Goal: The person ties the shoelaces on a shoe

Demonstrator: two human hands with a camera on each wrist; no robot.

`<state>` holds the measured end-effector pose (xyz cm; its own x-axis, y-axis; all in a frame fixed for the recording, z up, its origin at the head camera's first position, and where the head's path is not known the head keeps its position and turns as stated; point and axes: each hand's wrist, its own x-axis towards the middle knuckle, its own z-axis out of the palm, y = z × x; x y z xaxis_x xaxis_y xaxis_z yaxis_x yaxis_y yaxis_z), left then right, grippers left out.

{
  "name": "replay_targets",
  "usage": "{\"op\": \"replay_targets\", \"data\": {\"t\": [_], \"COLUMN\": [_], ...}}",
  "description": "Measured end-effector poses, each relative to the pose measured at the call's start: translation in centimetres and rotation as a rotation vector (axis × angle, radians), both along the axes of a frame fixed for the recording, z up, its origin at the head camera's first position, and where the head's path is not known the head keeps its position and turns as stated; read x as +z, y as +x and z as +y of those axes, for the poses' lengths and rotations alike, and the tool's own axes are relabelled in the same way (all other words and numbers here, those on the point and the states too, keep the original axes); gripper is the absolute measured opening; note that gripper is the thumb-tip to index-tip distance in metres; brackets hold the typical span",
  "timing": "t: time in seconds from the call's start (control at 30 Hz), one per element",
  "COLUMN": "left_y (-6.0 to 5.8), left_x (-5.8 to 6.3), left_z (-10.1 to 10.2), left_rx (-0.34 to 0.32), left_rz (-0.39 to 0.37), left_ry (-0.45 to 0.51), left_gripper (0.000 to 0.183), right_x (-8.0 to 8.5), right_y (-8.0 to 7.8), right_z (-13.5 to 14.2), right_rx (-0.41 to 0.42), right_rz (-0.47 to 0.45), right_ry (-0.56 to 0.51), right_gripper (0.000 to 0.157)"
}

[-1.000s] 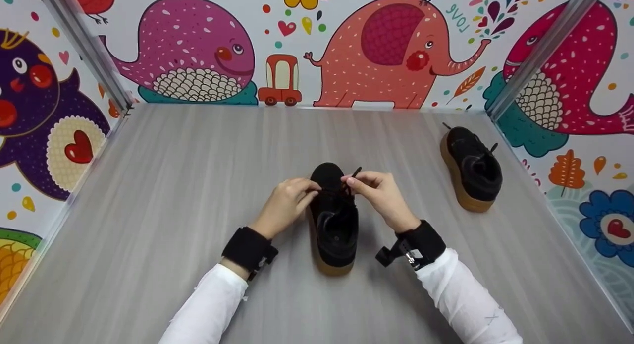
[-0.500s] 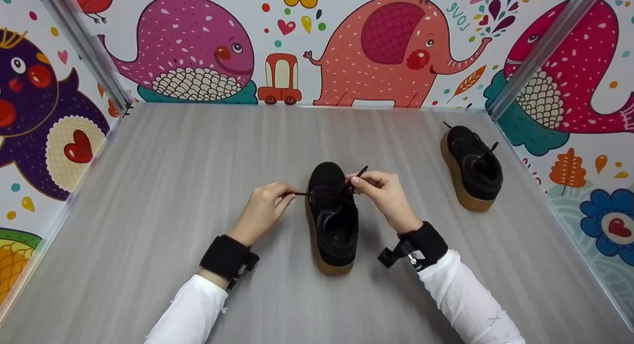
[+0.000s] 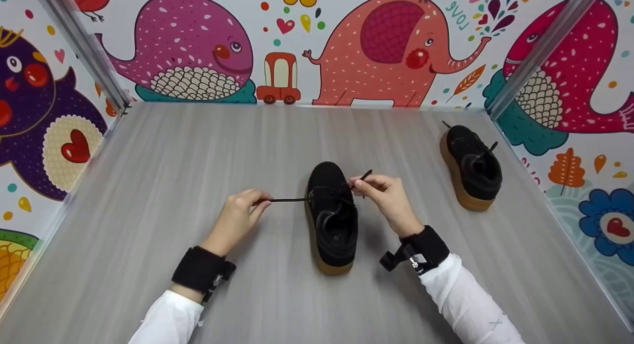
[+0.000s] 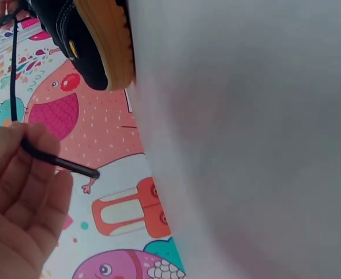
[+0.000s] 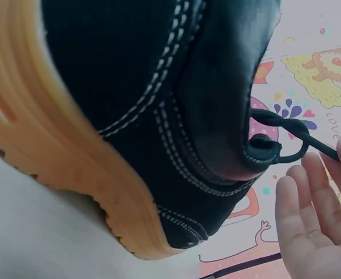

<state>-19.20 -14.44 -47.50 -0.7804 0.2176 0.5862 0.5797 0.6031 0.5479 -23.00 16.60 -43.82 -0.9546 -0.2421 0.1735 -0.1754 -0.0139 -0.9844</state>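
Note:
A black shoe (image 3: 324, 174) with a gum-brown sole stands upright mid-table, its toe pointing away. To its left, my left hand (image 3: 233, 220) pinches one end of the black shoelace (image 3: 290, 200), stretched straight from the shoe's side. In the left wrist view, the lace's loose tip (image 4: 77, 167) sticks out past the fingers. Close by the shoe's right side, my right hand (image 3: 389, 200) pinches the other lace end between thumb and forefinger, its tip pointing up. The right wrist view shows a twisted loop of lace (image 5: 284, 124) between the shoe and that hand.
A second black shoe (image 3: 468, 168) with loose lace ends stands at the back right of the grey wood-look table (image 3: 173, 150). Panels printed with cartoon animals (image 3: 198, 46) enclose the back and both sides.
My left hand has moved left and toward me from the shoe, drawing its lace out straight. The right hand has shifted slightly right, still pinching its lace. The shoe has barely moved.

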Motion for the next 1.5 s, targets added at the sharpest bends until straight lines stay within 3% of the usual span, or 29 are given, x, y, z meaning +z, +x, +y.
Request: {"op": "replay_targets", "data": {"t": [0.43, 0.67, 1.03, 1.23, 1.5], "left_y": [1.1, 1.6, 2.3, 2.5, 2.3], "left_x": [-0.6, -0.6, 0.1, -0.2, -0.3], "left_z": [-2.5, -3.3, -3.9, -4.3, -4.7], "left_rx": [0.071, 0.103, 0.212, 0.258, 0.278], "left_rz": [-0.038, -0.059, -0.264, -0.3, -0.325], "left_ry": [-0.035, -0.061, -0.177, -0.232, -0.225], "left_gripper": [0.007, 0.007, 0.007, 0.008, 0.01], "right_x": [-1.2, -1.8, -2.3, -2.4, -2.5], "right_y": [0.4, 0.5, 0.5, 0.4, 0.7], "right_z": [1.0, 1.7, 2.5, 3.0, 3.8], "right_rx": [-0.047, -0.085, -0.086, -0.075, -0.078], "right_rz": [-0.051, -0.114, -0.14, -0.152, -0.159], "right_ry": [-0.015, 0.007, 0.083, 0.124, 0.166], "right_gripper": [0.026, 0.033, 0.027, 0.027, 0.025]}}
